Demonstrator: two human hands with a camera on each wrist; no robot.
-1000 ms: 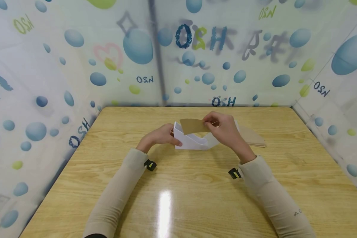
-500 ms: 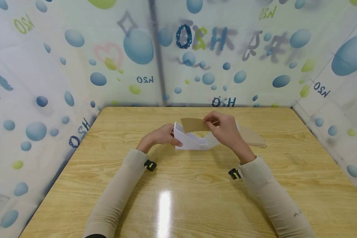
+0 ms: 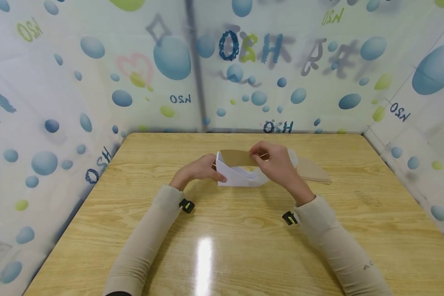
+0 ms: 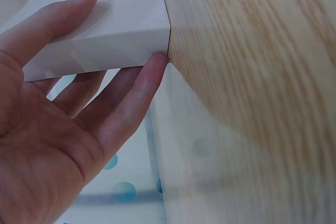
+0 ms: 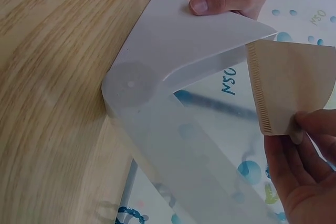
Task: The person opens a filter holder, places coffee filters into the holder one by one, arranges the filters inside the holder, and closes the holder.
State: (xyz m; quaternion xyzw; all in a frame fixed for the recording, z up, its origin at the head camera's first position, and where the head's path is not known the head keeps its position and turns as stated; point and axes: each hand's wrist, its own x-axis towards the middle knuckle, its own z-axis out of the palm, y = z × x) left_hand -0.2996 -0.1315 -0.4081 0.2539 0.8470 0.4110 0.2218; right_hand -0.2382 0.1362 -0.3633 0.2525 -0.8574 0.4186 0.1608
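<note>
I have the left hand [image 3: 200, 167] clamped on one end of the white box [image 3: 234, 176], thumb on its near side. My right hand [image 3: 277, 162] pinches a filter [image 3: 234, 157] above it; from here I can't tell if they touch. Rightward lies a brown stack [image 3: 312, 169].

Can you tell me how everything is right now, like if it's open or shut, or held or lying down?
White box: open, on the table, gripped by the left hand.
See-through lid: swung open.
Brown paper piece: held up off the table, pinched by the right hand.
Brown stack: lying on the table, partly hidden.
</note>
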